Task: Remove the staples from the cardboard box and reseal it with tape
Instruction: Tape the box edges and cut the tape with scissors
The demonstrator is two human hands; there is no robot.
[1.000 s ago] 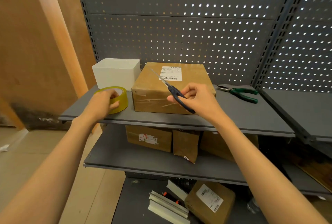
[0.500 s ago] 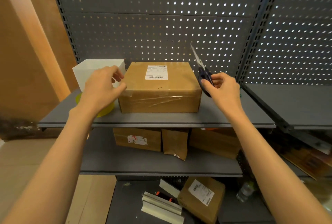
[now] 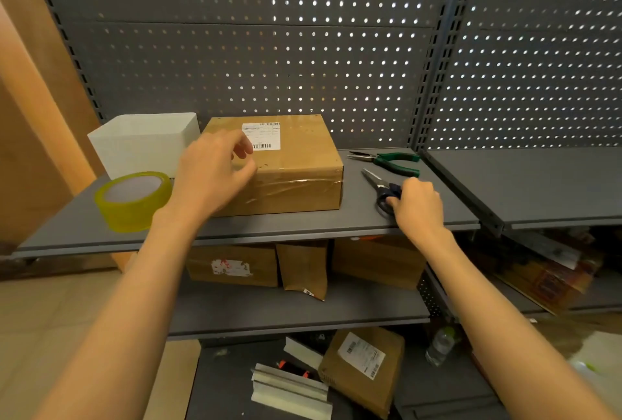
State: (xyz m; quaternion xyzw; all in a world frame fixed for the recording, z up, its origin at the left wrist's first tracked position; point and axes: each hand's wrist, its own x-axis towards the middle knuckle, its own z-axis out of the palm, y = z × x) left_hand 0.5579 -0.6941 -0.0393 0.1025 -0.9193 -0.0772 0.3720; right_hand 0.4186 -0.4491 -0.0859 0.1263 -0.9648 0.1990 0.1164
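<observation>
Yellow-tinted roll of clear packing tape (image 3: 133,201) sat alone at left end of grey metal shelf (image 3: 303,224); my left hand (image 3: 215,177) had left it a second earlier. Left hand now over left top edge of brown cardboard box with white shipping label (image 3: 296,167), fingers loosely curled, holding nothing, contact unclear. Box mid-shelf, clear tape on front. Right hand (image 3: 417,207) had brought blue-handled scissors (image 3: 382,189) down from raised position onto shelf, fingers still around handles. Green-handled pliers (image 3: 387,160) behind. Judged: cutting finished, smoothing tape next.
</observation>
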